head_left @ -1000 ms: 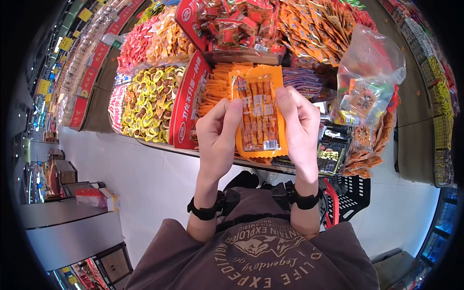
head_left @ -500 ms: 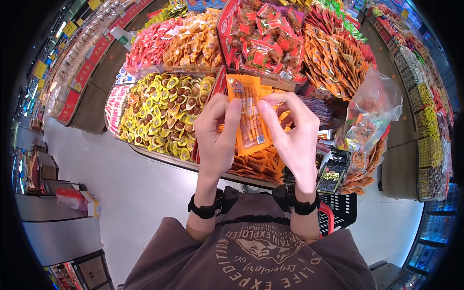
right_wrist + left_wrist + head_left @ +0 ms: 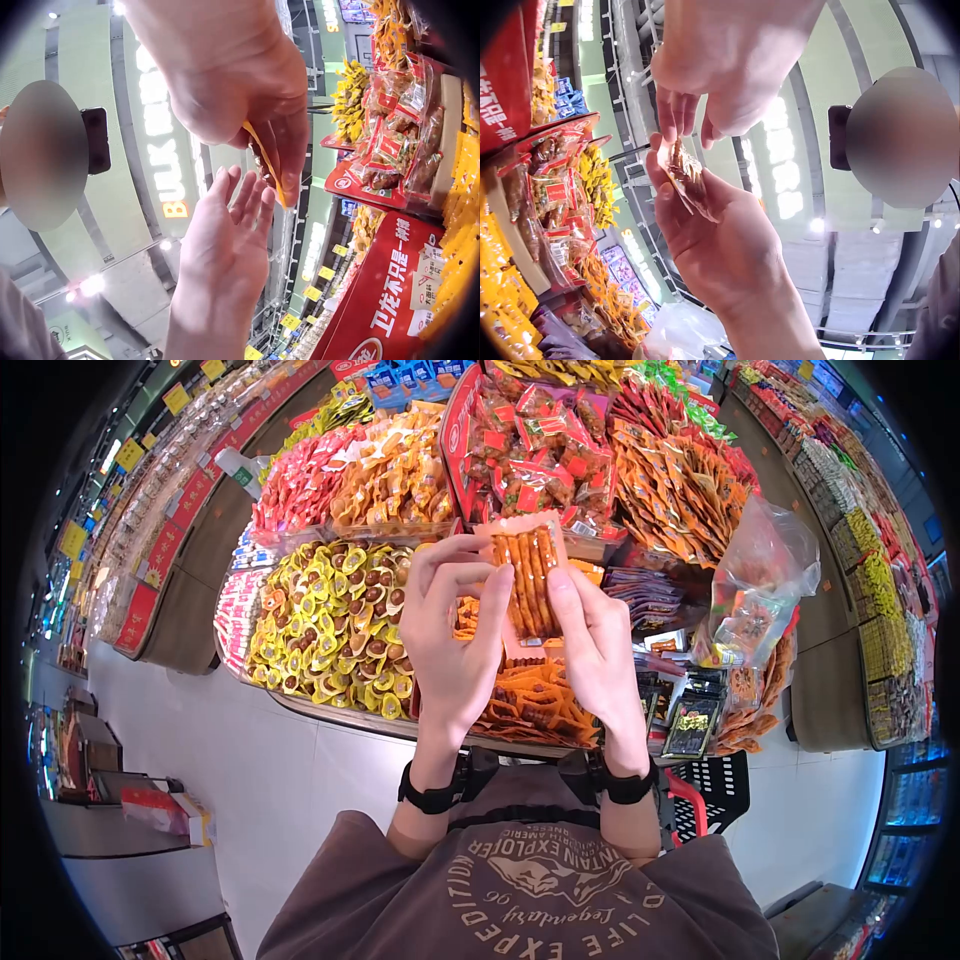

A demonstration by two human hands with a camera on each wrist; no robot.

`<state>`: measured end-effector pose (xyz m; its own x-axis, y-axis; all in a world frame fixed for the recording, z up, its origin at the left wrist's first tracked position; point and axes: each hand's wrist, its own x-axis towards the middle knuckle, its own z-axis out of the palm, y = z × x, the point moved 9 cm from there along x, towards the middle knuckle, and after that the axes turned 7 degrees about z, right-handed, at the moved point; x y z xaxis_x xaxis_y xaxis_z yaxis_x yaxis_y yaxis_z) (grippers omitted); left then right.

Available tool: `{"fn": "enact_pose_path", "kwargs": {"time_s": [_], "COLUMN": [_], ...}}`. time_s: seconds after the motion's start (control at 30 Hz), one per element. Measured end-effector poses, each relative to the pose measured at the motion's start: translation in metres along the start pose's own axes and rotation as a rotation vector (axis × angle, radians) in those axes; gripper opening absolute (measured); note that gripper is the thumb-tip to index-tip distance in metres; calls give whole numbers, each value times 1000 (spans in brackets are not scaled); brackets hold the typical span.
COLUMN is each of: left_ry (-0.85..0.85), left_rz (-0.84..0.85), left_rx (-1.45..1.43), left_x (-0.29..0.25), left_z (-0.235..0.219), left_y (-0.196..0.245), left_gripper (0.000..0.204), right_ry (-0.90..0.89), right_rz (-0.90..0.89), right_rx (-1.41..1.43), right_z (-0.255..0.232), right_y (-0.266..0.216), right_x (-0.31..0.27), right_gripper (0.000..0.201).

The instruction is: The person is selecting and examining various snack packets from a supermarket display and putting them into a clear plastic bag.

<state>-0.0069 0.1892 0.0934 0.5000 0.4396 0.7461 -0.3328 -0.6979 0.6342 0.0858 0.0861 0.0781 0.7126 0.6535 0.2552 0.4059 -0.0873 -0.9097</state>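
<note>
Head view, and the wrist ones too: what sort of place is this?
Probably a shop's bulk snack section: heaps of wrapped snacks, a lit "BULK" sign overhead, and a black basket beside the person.

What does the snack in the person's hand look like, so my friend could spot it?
Find the big snack display, then its front heap of orange packets. Over that, the right hand pinches one flat packet. Unlike those, it shows pale pink edges around shiny orange-brown sticks.
</note>
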Motion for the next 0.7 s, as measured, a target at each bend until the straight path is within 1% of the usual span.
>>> {"fn": "enact_pose_path", "kwargs": {"time_s": [0.07, 0.1, 0.13, 0.2, 0.23, 0.27, 0.33, 0.37, 0.5, 0.6, 0.67, 0.7], "left_ry": [172, 216, 213, 206, 181, 181, 32, 42, 62, 64, 94, 90], "left_rz": [29, -6, -5, -164, -199, -199, -272, -220, -204, -247, -195, -197], "left_rx": [10, -29, -31, -189, -298, -299, -341, -314, -357, -354, -389, -394], "left_x": [2, 3, 4, 1, 0, -1, -5, -2, 2, 1, 0, 0], "left_z": [-12, -15, -15, -12, -7, -9, 2, 0, -9, -13, -13, -13], "left_y": [5, 5, 6, -8, -12, -13, -20, -16, -12, -15, -14, -15], "left_gripper": [8, 14, 14, 12, 9, 9, 7, 6, 7, 8, 8, 8], "right_ry": [65, 75, 79, 165, 156, 157, 169, 169, 148, 140, 141, 155], "right_rz": [15, 16, 16, -94, -70, -71, -78, -81, -59, -73, -85, -82], "right_rx": [166, 219, 219, 387, 376, 375, 418, 417, 395, 367, 355, 351], "right_z": [-6, -7, -5, -12, -14, -13, -13, -14, -15, -16, -16, -17], "right_y": [3, 7, 10, 6, 1, 2, 4, 4, -1, -2, -3, -3], "right_x": [-1, 0, 1, 2, 0, 1, 2, 2, 2, 2, 0, -1], "right_gripper": [33, 33, 33, 32, 31, 31, 27, 27, 22, 22, 23, 24]}}
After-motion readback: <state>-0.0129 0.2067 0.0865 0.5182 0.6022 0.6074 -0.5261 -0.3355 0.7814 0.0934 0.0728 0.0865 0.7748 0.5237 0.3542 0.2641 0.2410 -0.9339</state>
